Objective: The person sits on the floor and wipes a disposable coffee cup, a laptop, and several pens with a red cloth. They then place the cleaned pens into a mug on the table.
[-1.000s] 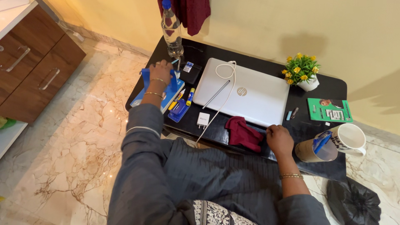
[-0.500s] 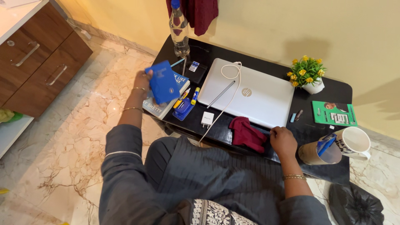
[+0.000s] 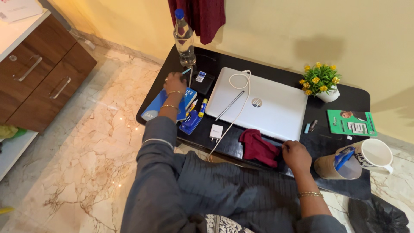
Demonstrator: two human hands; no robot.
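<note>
Black tabletop (image 3: 345,97) cluttered; left hand (image 3: 175,82) fingers curled on blue book (image 3: 166,105), right hand (image 3: 296,155) loosely closed, empty, beside maroon cloth (image 3: 258,147); tidying barely begun.

Yellow wall (image 3: 276,26), beige veined marble floor (image 3: 82,159), brown wooden drawer cabinet (image 3: 39,73) at left, black table (image 3: 349,97).
</note>
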